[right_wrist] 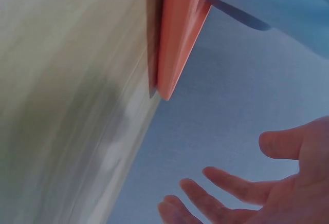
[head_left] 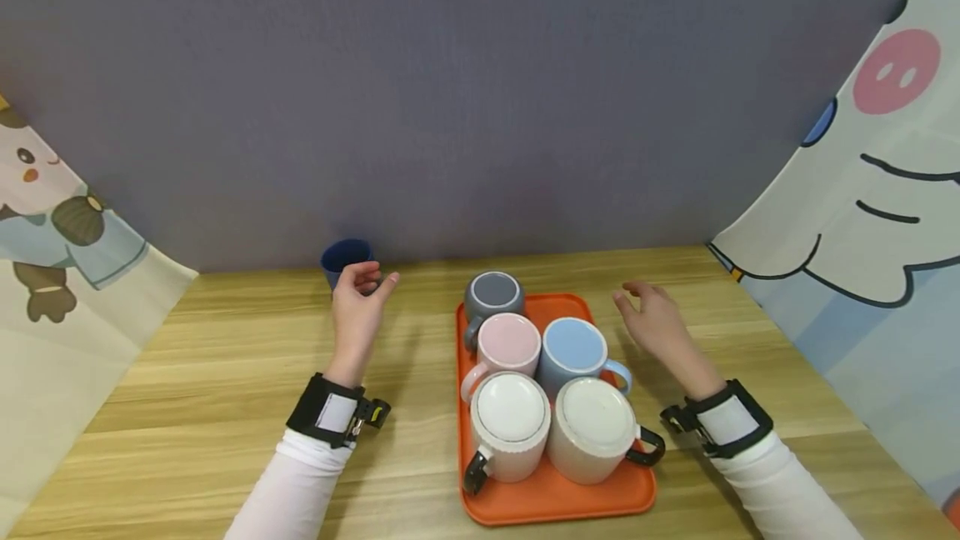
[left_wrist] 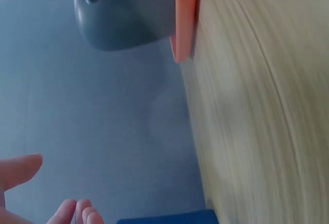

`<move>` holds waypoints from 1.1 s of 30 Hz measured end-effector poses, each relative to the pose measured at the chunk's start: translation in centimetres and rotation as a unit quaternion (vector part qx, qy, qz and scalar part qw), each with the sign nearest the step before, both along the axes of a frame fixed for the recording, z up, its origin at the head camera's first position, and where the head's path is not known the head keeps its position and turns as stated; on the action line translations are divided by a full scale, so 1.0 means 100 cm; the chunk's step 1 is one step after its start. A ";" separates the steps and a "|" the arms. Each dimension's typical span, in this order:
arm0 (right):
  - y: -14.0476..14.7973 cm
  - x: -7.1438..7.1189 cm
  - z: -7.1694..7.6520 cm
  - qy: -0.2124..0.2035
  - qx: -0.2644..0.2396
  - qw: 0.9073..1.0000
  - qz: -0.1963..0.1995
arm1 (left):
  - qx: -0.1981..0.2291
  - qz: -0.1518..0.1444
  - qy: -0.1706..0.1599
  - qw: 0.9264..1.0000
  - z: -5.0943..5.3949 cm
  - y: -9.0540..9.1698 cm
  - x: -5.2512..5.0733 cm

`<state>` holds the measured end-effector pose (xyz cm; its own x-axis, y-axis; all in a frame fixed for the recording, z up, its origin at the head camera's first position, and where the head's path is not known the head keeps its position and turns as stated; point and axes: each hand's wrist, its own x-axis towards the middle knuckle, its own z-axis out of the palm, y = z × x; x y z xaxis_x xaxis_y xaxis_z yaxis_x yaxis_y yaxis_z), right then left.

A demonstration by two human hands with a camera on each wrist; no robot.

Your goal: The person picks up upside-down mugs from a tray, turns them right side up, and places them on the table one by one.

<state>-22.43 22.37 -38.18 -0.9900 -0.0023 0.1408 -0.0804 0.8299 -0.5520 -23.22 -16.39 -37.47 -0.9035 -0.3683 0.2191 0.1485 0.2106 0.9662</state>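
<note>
My left hand (head_left: 357, 307) hovers in front of a dark blue cup (head_left: 344, 252), which stands mouth up by the back wall. Its thumb and fingers are spread apart and hold nothing; in the left wrist view the blue cup's edge (left_wrist: 169, 218) shows beside the fingers. My right hand (head_left: 654, 319) is raised to the right of an orange tray (head_left: 558, 507), fingers loosely bent around nothing. Upside down on that tray are a grey mug (head_left: 495, 294), a pink mug (head_left: 510, 344), a light blue mug (head_left: 573, 352) and two whitish mugs with black handles, left (head_left: 512, 419) and right (head_left: 596, 423).
The tray lies on a wood-grain table (head_left: 187, 407). A grey wall (head_left: 450, 107) closes off the back, with printed cartoon cloths at the left (head_left: 60, 340) and right (head_left: 810, 332). Mug handles stick out past the tray's right edge.
</note>
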 end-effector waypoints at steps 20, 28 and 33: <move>-0.016 -0.006 0.002 0.018 -0.004 1.000 0.008 | -0.067 -0.077 -0.033 0.994 -0.009 0.051 0.007; -0.024 -0.006 0.003 0.027 -0.004 1.000 0.013 | -0.137 -0.132 -0.066 0.979 -0.012 0.059 0.013; -0.029 -0.007 0.004 0.029 -0.009 0.999 0.018 | -0.180 -0.166 -0.092 0.965 -0.010 0.062 0.017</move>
